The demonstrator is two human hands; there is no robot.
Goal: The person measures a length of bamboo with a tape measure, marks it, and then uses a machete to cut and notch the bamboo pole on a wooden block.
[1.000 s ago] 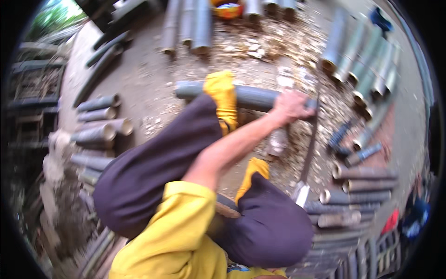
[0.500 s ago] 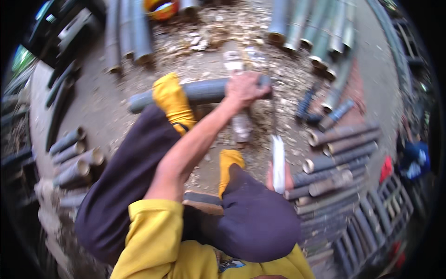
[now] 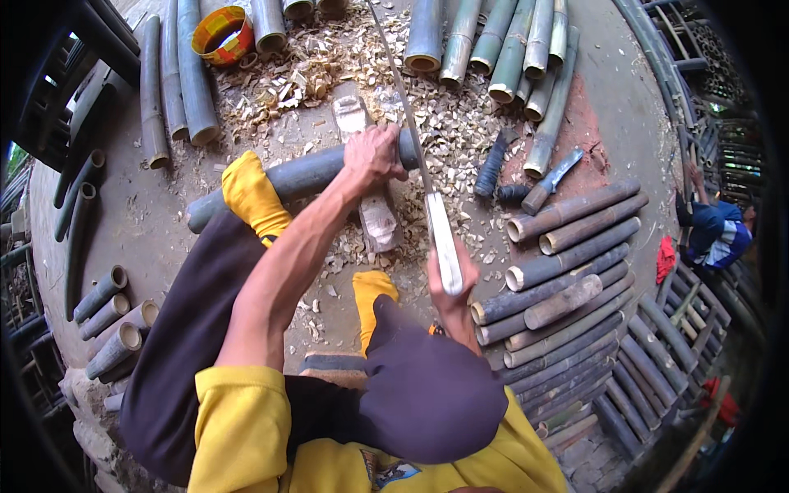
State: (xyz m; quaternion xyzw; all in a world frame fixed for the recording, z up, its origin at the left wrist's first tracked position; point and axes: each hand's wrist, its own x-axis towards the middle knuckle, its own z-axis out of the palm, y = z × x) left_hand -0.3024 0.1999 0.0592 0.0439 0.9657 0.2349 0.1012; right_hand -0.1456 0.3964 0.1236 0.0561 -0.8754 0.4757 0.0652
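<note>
My left hand [image 3: 374, 154] is wrapped over a dark grey-green bamboo pole [image 3: 308, 175], close to its right end. The pole lies across a pale, chipped wooden block [image 3: 378, 225]. A foot in a yellow sock [image 3: 251, 195] presses on the pole further left. In my closed right hand [image 3: 462, 279] is a hand saw [image 3: 445, 245] with a white handle. Its long, thin blade points away from me and passes right beside the pole's right end; whether the teeth touch the bamboo I cannot tell.
Pale wood chips [image 3: 288, 78] cover the ground ahead. Cut bamboo lengths [image 3: 567, 259] are stacked at the right, with longer poles [image 3: 501, 49] beyond. Short pieces [image 3: 115, 349] lie at the left. A red-yellow container [image 3: 223, 37] stands far left. Another person [image 3: 717, 234] sits at the far right.
My right hand has come forward with the saw, and its blade now shows clearly beside the pole's end. My left hand stays on the bamboo. The whole view has shifted.
</note>
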